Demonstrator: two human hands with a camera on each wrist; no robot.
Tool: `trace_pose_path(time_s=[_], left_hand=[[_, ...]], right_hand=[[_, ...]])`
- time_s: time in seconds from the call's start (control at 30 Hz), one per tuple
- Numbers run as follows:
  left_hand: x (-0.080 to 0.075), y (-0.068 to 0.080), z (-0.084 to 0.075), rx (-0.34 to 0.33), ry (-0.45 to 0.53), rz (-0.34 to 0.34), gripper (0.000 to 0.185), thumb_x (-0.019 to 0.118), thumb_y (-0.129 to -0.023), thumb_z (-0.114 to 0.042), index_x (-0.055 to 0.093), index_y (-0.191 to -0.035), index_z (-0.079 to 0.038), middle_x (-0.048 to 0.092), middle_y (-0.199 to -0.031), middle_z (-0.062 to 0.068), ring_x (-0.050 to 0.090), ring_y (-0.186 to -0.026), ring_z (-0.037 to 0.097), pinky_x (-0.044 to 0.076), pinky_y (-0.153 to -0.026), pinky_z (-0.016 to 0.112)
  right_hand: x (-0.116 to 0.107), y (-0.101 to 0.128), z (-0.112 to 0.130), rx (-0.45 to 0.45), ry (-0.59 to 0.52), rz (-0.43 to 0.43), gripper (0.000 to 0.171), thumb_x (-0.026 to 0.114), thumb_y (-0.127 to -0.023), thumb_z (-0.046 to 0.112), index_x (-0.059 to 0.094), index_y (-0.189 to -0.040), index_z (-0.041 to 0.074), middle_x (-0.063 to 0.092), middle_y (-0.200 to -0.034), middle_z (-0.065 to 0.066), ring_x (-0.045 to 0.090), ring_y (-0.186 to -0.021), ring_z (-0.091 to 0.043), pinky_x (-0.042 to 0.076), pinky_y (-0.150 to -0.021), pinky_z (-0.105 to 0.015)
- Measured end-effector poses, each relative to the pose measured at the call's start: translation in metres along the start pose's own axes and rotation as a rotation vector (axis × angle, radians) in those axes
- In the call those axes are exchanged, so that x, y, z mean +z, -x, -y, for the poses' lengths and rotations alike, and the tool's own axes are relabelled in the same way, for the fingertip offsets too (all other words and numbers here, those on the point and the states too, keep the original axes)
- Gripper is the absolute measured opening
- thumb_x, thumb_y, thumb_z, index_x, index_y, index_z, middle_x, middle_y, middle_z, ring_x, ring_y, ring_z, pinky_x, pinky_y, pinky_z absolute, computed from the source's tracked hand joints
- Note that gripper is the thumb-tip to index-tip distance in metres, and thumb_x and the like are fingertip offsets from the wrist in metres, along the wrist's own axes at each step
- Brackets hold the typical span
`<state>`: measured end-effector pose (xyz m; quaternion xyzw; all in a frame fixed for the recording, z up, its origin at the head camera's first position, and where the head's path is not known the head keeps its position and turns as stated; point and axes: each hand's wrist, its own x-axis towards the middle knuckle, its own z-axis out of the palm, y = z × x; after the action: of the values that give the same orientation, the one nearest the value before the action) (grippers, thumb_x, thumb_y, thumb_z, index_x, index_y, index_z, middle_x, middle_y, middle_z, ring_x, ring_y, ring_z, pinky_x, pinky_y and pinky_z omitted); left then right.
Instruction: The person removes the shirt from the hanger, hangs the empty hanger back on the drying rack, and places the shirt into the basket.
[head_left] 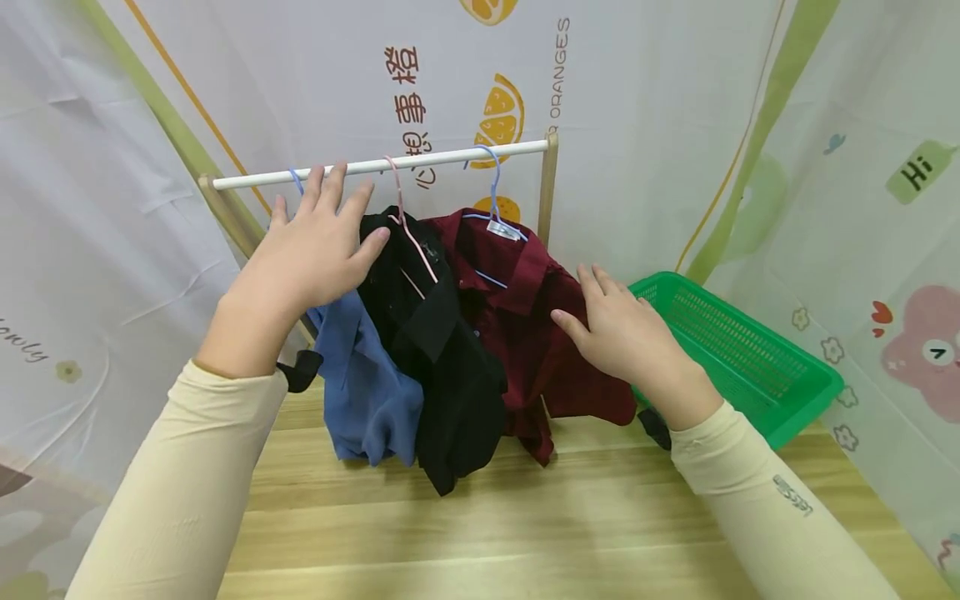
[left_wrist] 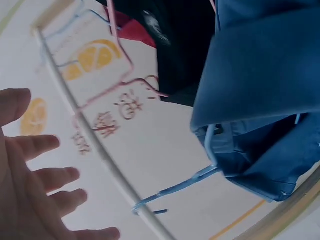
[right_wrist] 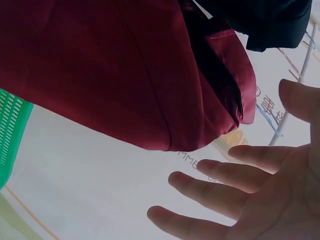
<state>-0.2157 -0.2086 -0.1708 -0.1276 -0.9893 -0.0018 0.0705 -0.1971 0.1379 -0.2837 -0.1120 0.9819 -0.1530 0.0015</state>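
Three shirts hang side by side from the white rail (head_left: 382, 164), and both hands are up in front of them with nothing in their grasp. The left hand (head_left: 315, 250) is raised, fingers spread and straight, fingertips up near the rail. Its thumb reaches toward the collar of the black shirt (head_left: 442, 350); whether it touches the cloth I can't tell. Just below that hand's palm hangs the blue shirt (head_left: 367, 383), draped on a pale blue hanger (left_wrist: 200, 175) hooked over the rail. From the left wrist view, the fingers are plainly fanned out and relaxed, clear of the rail, with the blue shirt off to their far side.

Between the two hands hangs the black shirt on its pink hanger (head_left: 408, 229), collar up close to the left thumb. Over to the right, the right hand (head_left: 622, 333) is held lower, fingers straight and loosely spread, just in front of the dark red shirt (head_left: 540, 333). The right wrist view shows those fingers (right_wrist: 220, 175) open with a gap between them and the red cloth above, so no contact there. That red shirt sits on another blue hanger (head_left: 491, 187), up and to the left of the right hand.

Beyond the right hand's outer side lies a green basket (head_left: 750, 358) on the wooden table (head_left: 525, 533). Both forearms wear cream sleeves (head_left: 187, 483).
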Motion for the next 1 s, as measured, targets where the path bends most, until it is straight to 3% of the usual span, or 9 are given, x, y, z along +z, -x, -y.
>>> trace_pose_path(time_s=[0.23, 0.4, 0.57, 0.7, 0.83, 1.0], left_hand=[[-0.001, -0.039, 0.004, -0.051, -0.021, -0.005, 0.08, 0.026, -0.112, -0.058, 0.0, -0.173, -0.013, -0.013, -0.178, 0.022, -0.015, -0.166, 0.043, -0.002, -0.125, 0.08], [0.002, -0.057, 0.005, -0.062, -0.018, -0.001, 0.082, 0.026, -0.112, -0.058, 0.001, -0.172, -0.009, -0.006, -0.178, 0.026, -0.008, -0.166, 0.045, -0.001, -0.127, 0.077], [0.001, -0.065, 0.002, -0.049, -0.006, -0.009, 0.081, 0.029, -0.112, -0.055, 0.007, -0.171, -0.003, 0.01, -0.175, 0.033, 0.005, -0.165, 0.05, 0.005, -0.133, 0.066], [0.002, -0.069, -0.003, -0.082, 0.006, -0.017, 0.082, 0.032, -0.112, -0.055, 0.01, -0.17, 0.0, 0.015, -0.172, 0.037, 0.011, -0.164, 0.053, 0.01, -0.135, 0.06], [0.002, -0.074, -0.011, -0.115, -0.027, -0.045, 0.085, 0.035, -0.111, -0.057, 0.018, -0.167, 0.005, 0.025, -0.167, 0.04, 0.022, -0.159, 0.056, 0.017, -0.134, 0.06], [0.001, -0.077, -0.011, -0.13, -0.055, -0.078, 0.08, 0.037, -0.111, -0.055, 0.031, -0.162, 0.006, 0.045, -0.156, 0.04, 0.041, -0.147, 0.058, 0.036, -0.124, 0.065]], right_hand=[[0.009, -0.009, 0.004, -0.029, 0.033, -0.041, 0.081, 0.052, -0.111, 0.045, 0.02, -0.168, -0.003, 0.026, -0.174, -0.028, 0.031, -0.159, -0.049, 0.03, -0.125, -0.071], [0.011, -0.012, 0.005, -0.048, 0.041, -0.1, 0.071, 0.053, -0.111, 0.035, 0.03, -0.164, -0.006, 0.039, -0.167, -0.029, 0.04, -0.153, -0.05, 0.037, -0.123, -0.065], [0.018, -0.015, 0.004, -0.094, 0.051, -0.243, 0.055, 0.056, -0.11, 0.025, 0.048, -0.155, -0.005, 0.058, -0.152, -0.027, 0.055, -0.135, -0.049, 0.051, -0.108, -0.064], [0.025, -0.019, 0.003, -0.135, 0.046, -0.355, 0.044, 0.059, -0.108, 0.018, 0.059, -0.147, -0.004, 0.067, -0.138, -0.025, 0.06, -0.123, -0.045, 0.056, -0.101, -0.058], [0.025, -0.019, 0.003, -0.125, 0.01, -0.369, 0.036, 0.057, -0.108, 0.015, 0.064, -0.139, -0.004, 0.07, -0.129, -0.025, 0.065, -0.116, -0.044, 0.059, -0.097, -0.057], [0.024, -0.019, 0.005, -0.092, -0.021, -0.34, 0.021, 0.057, -0.108, 0.015, 0.071, -0.113, 0.0, 0.074, -0.105, -0.019, 0.074, -0.093, -0.043, 0.061, -0.078, -0.059]])
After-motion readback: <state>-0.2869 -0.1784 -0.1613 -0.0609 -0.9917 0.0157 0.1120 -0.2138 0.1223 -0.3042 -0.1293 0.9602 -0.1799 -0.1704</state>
